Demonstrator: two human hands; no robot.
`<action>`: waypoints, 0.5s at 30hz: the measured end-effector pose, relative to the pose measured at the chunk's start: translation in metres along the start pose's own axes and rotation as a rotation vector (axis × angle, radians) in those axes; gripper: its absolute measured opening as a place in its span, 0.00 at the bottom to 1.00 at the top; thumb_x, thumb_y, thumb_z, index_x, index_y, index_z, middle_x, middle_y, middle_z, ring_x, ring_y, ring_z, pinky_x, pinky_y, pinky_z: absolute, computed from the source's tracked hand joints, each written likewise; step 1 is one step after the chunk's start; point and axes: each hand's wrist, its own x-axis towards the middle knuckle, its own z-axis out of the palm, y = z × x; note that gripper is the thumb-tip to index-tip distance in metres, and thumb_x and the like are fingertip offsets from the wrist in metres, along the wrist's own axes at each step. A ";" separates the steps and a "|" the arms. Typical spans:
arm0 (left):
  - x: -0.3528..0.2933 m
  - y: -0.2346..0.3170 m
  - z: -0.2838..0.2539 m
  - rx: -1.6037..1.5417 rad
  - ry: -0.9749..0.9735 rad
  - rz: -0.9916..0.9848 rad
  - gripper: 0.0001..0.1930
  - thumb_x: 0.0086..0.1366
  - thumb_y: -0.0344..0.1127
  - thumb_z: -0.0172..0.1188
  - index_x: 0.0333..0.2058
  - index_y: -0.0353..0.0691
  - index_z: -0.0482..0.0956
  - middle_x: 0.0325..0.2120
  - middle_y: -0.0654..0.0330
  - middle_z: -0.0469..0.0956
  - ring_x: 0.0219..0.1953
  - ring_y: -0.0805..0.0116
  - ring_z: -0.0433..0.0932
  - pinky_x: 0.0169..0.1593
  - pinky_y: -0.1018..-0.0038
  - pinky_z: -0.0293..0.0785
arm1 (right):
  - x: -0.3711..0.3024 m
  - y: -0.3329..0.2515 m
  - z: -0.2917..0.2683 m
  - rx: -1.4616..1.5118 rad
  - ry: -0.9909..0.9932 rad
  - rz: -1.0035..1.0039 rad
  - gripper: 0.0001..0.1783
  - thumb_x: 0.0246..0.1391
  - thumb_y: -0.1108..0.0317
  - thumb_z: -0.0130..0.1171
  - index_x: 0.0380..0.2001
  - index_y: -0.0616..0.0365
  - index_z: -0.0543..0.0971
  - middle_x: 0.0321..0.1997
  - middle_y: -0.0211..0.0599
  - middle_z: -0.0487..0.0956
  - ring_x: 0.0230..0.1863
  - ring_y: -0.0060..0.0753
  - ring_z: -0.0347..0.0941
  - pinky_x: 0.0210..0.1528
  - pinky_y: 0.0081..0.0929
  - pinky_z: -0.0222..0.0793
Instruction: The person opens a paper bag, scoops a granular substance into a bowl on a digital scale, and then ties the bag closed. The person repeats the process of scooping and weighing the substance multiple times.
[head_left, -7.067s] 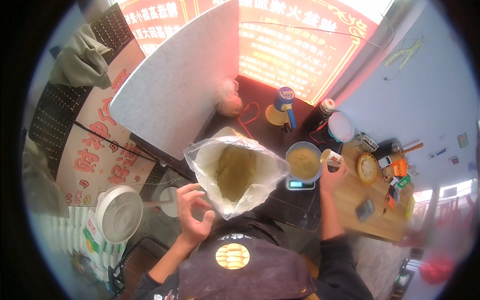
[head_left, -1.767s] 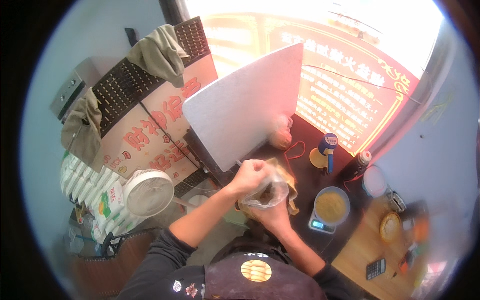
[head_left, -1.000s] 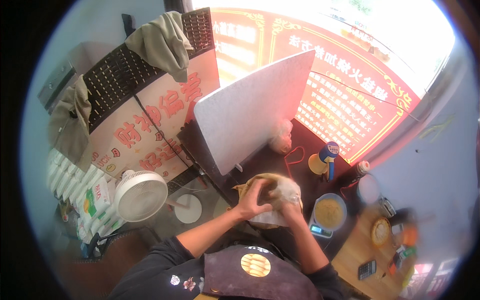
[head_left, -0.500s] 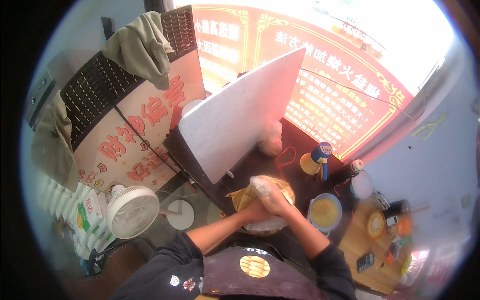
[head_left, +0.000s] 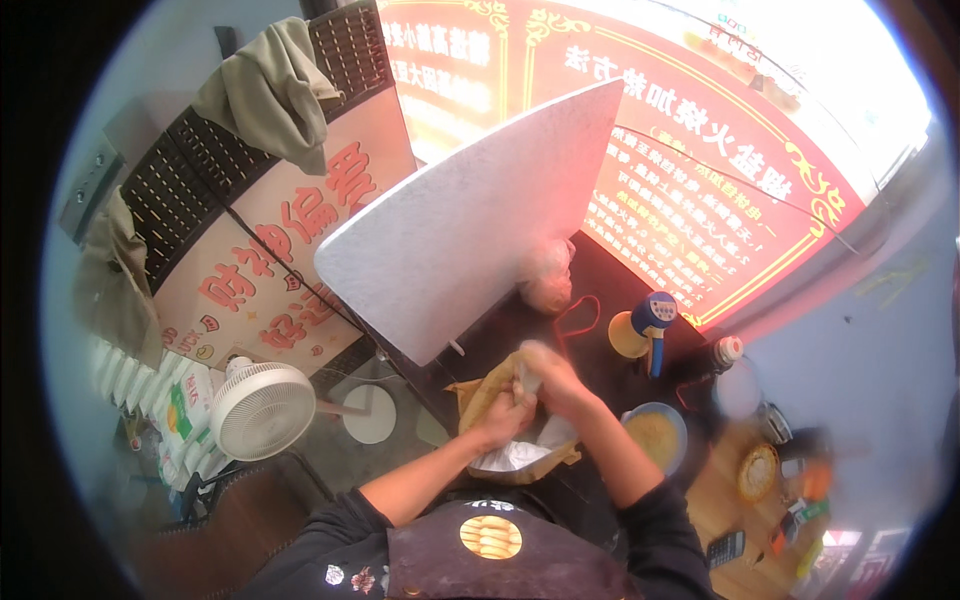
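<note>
Over the dark table, both of my hands work close together above an open brown paper bag [head_left: 472, 404] with a white plastic liner [head_left: 515, 456] showing inside. My left hand [head_left: 507, 418] is closed, its fingers curled round gathered thin plastic. A whitish, translucent piece of plastic [head_left: 528, 378] rises from it to my right hand [head_left: 556, 384], which is closed on it just above and to the right. The right fingertips are blurred, so their exact hold is unclear. What the bag contains is hidden.
A large pale board [head_left: 460, 220] leans beyond my hands, with a tied plastic bag [head_left: 548, 275] beside it. To the right are a yellow-blue megaphone [head_left: 640, 328], a bowl of yellowish food [head_left: 655, 440] and a dark bottle [head_left: 718, 358]. A white fan [head_left: 262, 410] stands left.
My hands have come apart from a tight clasp. The right hand has moved up and right, and more of the paper bag and its white liner shows. The view has shifted slightly.
</note>
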 end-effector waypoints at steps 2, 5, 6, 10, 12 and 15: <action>-0.003 -0.005 0.003 0.054 0.083 0.019 0.27 0.84 0.58 0.49 0.27 0.46 0.68 0.19 0.70 0.63 0.22 0.77 0.61 0.27 0.74 0.58 | -0.015 -0.011 -0.001 -0.057 -0.014 -0.028 0.22 0.76 0.57 0.57 0.62 0.61 0.75 0.53 0.45 0.81 0.51 0.40 0.82 0.54 0.39 0.80; -0.009 -0.006 0.004 0.111 0.156 0.078 0.29 0.85 0.57 0.46 0.24 0.46 0.67 0.19 0.70 0.62 0.22 0.76 0.60 0.28 0.73 0.57 | -0.041 -0.059 -0.041 -0.342 -0.356 -0.206 0.31 0.75 0.56 0.59 0.71 0.63 0.71 0.65 0.51 0.78 0.65 0.43 0.78 0.67 0.43 0.75; -0.011 -0.006 0.005 0.125 0.174 0.089 0.29 0.85 0.57 0.46 0.23 0.47 0.66 0.18 0.70 0.61 0.22 0.76 0.59 0.28 0.73 0.56 | -0.040 -0.071 -0.059 -0.203 -0.359 -0.143 0.32 0.75 0.55 0.60 0.72 0.64 0.70 0.67 0.53 0.78 0.66 0.44 0.79 0.67 0.44 0.76; -0.011 -0.007 0.008 0.126 0.240 0.094 0.29 0.86 0.54 0.45 0.23 0.47 0.64 0.19 0.70 0.61 0.22 0.76 0.59 0.29 0.73 0.56 | 0.024 -0.063 -0.132 -0.326 0.321 -0.133 0.25 0.69 0.54 0.67 0.59 0.64 0.82 0.51 0.44 0.88 0.42 0.38 0.89 0.44 0.28 0.85; -0.011 -0.006 0.010 0.133 0.265 0.092 0.29 0.86 0.54 0.44 0.23 0.47 0.64 0.19 0.70 0.60 0.22 0.75 0.59 0.29 0.73 0.56 | 0.081 -0.014 -0.148 -0.671 0.562 0.044 0.26 0.61 0.53 0.73 0.55 0.60 0.85 0.50 0.44 0.88 0.42 0.39 0.89 0.43 0.29 0.83; -0.012 0.000 0.009 0.057 0.252 0.051 0.29 0.86 0.54 0.43 0.23 0.47 0.63 0.19 0.68 0.62 0.22 0.73 0.62 0.30 0.73 0.59 | 0.129 0.071 -0.153 -1.428 0.853 -0.253 0.19 0.59 0.58 0.73 0.45 0.63 0.86 0.37 0.45 0.89 0.31 0.44 0.87 0.41 0.45 0.84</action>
